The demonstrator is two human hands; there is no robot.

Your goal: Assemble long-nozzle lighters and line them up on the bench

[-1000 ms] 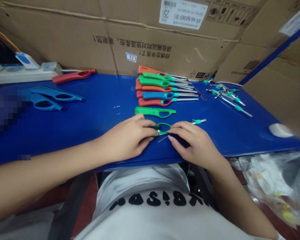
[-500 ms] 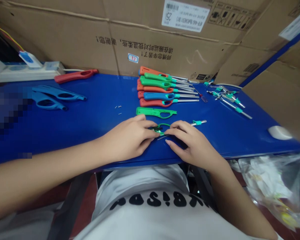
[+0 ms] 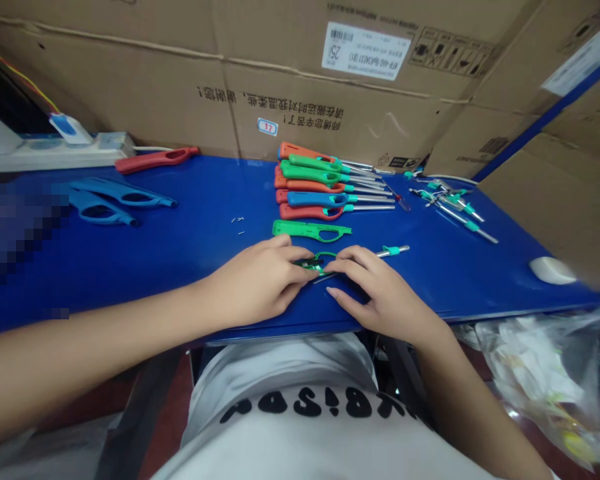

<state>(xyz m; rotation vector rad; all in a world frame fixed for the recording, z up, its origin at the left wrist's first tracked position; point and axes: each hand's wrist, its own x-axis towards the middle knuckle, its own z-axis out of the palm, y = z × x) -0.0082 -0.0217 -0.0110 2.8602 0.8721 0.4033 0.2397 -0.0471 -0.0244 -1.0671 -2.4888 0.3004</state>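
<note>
A green lighter shell (image 3: 321,261) lies on the blue table (image 3: 190,247) near its front edge, with a metal nozzle tube (image 3: 393,251) sticking out to the right. My left hand (image 3: 253,283) pinches the shell's left part with closed fingers. My right hand (image 3: 380,290) presses on its right part, fingers curled over it. A second green shell half (image 3: 311,231) lies just behind them.
A stack of finished long lighters (image 3: 320,183) in orange, green and blue lies at the back middle. Loose metal tubes (image 3: 453,203) lie at the right, blue shells (image 3: 110,200) and a red shell (image 3: 155,159) at the left. Cardboard boxes (image 3: 280,80) wall the back.
My hands have drawn closer together over the green shell, hiding more of its loop. The view has tilted slightly.
</note>
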